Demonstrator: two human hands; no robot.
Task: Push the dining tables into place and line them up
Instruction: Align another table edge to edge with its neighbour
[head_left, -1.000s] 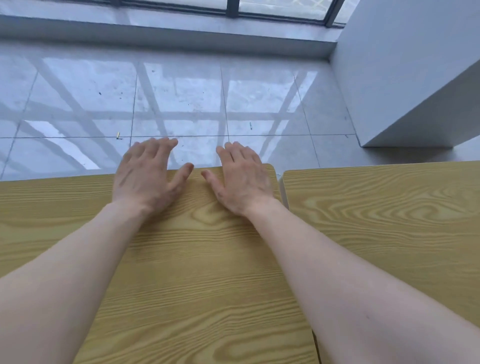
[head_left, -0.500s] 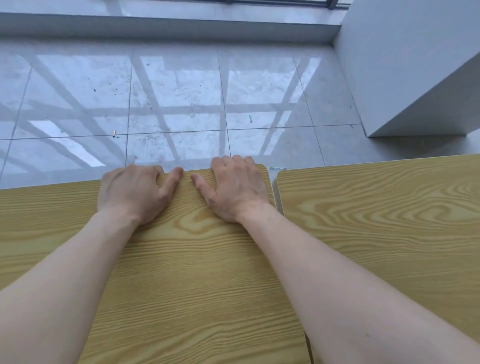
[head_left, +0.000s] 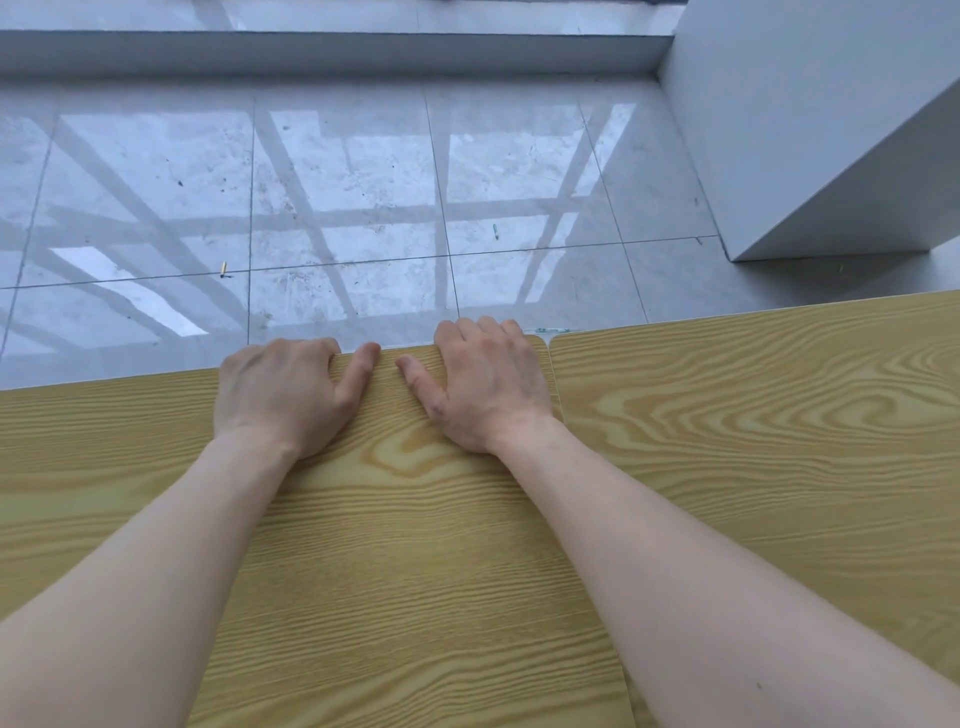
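Note:
Two light wood-grain dining tables stand side by side. The left table (head_left: 395, 545) fills the lower left and middle of the view; the right table (head_left: 769, 426) lies to its right, with only a thin seam between them. My left hand (head_left: 280, 389) and my right hand (head_left: 488, 384) rest on the left table's far edge near its right corner. Their fingers curl down over that edge and the thumbs lie flat on top. The far edges of the two tables sit nearly level.
Beyond the tables is a glossy grey tiled floor (head_left: 363, 208) with window reflections and a few small bits of litter (head_left: 223, 268). A white pillar (head_left: 810, 130) stands at the far right, and a low sill (head_left: 332, 49) runs along the back.
Both hands slid forward and their fingers curled over the far edge. The gap between the two tables has narrowed to a thin seam.

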